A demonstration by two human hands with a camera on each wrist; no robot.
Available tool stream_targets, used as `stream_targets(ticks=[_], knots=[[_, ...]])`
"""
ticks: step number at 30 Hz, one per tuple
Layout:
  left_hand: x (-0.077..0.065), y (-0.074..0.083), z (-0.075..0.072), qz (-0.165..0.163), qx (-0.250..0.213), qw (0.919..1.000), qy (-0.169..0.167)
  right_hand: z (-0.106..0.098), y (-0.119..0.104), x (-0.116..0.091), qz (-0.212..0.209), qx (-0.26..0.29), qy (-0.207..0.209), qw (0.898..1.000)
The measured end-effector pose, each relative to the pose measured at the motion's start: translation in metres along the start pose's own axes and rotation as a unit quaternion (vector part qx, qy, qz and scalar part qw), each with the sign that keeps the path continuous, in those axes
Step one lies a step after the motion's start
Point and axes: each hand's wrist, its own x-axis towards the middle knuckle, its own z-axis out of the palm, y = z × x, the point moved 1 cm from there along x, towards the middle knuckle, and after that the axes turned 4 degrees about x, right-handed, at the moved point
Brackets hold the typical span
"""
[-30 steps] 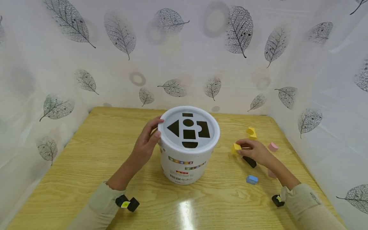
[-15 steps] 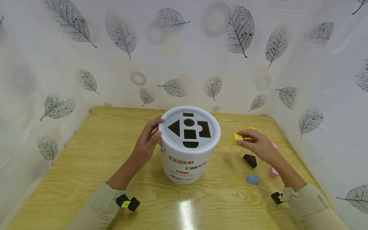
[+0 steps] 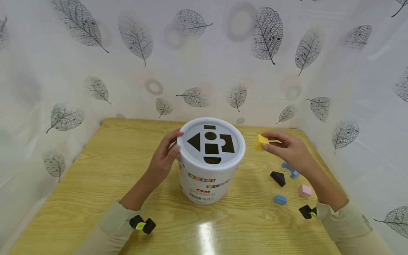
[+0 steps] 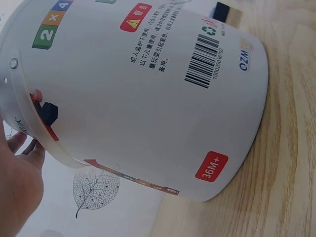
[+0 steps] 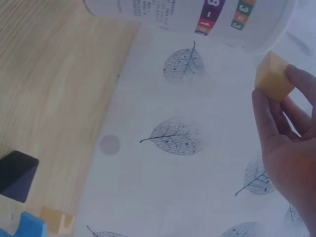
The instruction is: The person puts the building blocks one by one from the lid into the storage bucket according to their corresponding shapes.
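A white bucket (image 3: pixel 204 187) stands upright on the table, its lid (image 3: pixel 195 129) cut with several shaped holes. My left hand (image 3: pixel 162 156) grips the lid's left rim, fingers at the top edge and thumb on the near side. To the right of the bucket, my right hand (image 3: pixel 290 150) pinches a yellow cube (image 3: pixel 262 142) between thumb and fingers, raised about level with the lid. The right wrist view shows the cube (image 5: pixel 270 81) at the fingertips with the bucket's rim close by. In the left wrist view, the bucket's printed side (image 4: pixel 148 113) fills most of the frame.
Right of the bucket lie a dark angled block (image 3: pixel 278 178), a blue arch (image 3: pixel 291 171), a small blue block (image 3: pixel 280 199) and a pink block (image 3: pixel 305 191). The right wrist view shows a notched yellow block (image 5: pixel 57 219). A leaf-print curtain (image 3: pixel 204 53) encloses the table (image 3: pixel 95 159).
My right hand has lifted the yellow cube off the table, moving up and away from me. The blue arch has come into sight beneath the hand. The left hand holds its place.
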Motion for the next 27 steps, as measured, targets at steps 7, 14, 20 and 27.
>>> stream_targets(ticks=[7,14,20,27], knots=[[0.0,0.0,0.0,-0.001,0.002,1.0,-0.004,0.009,-0.025,0.013,-0.068,0.022,-0.004,0.997],[0.0,0.0,0.0,-0.002,0.001,1.0,-0.003,0.029,-0.047,0.023,-0.083,0.041,-0.024,0.995],[0.0,0.001,0.0,-0.001,0.001,1.0,0.0,0.049,-0.058,0.029,-0.048,0.038,-0.049,0.997],[0.001,0.001,0.0,0.002,0.003,1.0,0.0,0.071,-0.07,0.036,-0.05,0.02,-0.083,0.995]])
